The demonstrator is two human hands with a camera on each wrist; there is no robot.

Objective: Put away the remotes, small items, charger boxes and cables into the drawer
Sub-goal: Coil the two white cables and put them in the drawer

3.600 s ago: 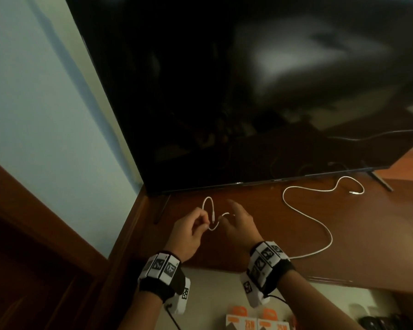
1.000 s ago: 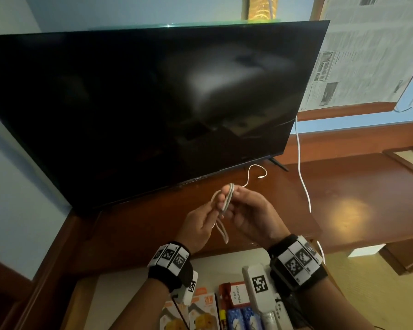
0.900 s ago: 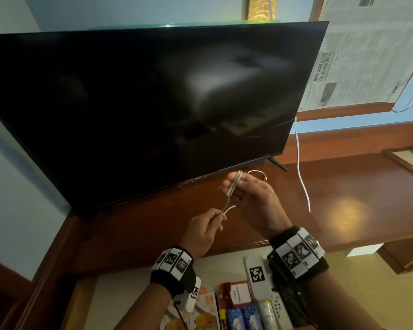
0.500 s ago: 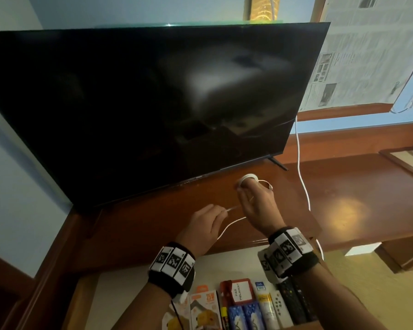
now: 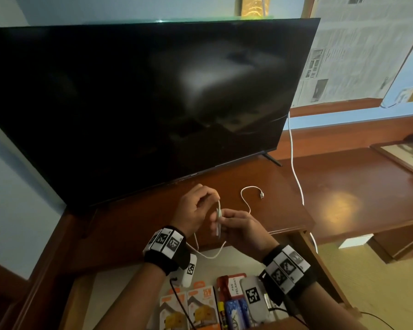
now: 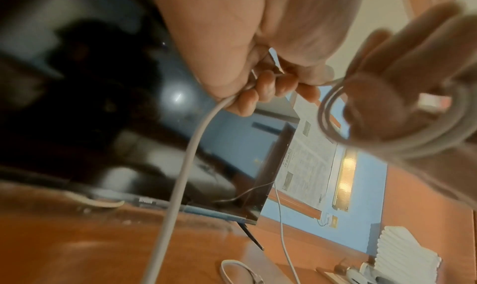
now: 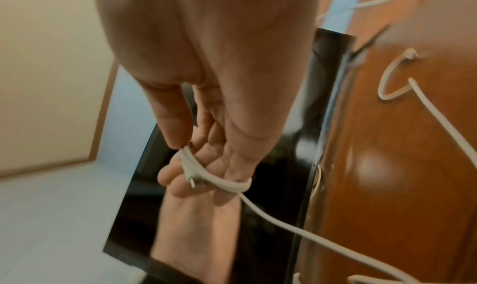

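Note:
A thin white cable (image 5: 218, 216) is held over the front edge of the wooden desk (image 5: 332, 206), between both hands. My right hand (image 5: 224, 219) pinches a small coil of it with the thumb, and one plug (image 7: 196, 183) lies across the fingers (image 7: 180, 186). My left hand (image 5: 211, 198) grips the running strand (image 6: 180, 176) in curled fingers, close beside the right. Slack (image 5: 210, 254) sags below the hands, above the open drawer (image 5: 119, 287). The cable's free end with its plug (image 5: 261, 194) lies on the desk.
A large black TV (image 5: 141, 103) stands just behind the hands. Another white cord (image 5: 296, 177) hangs from behind the TV's right edge, down past the desk edge. In the drawer lie orange charger boxes (image 5: 198, 308), blue batteries (image 5: 234, 310) and a red-edged card (image 5: 235, 285).
My right hand has drawn back from near the TV toward me with the coil. My left hand has risen to meet it, still on the strand. The slack now hangs lower.

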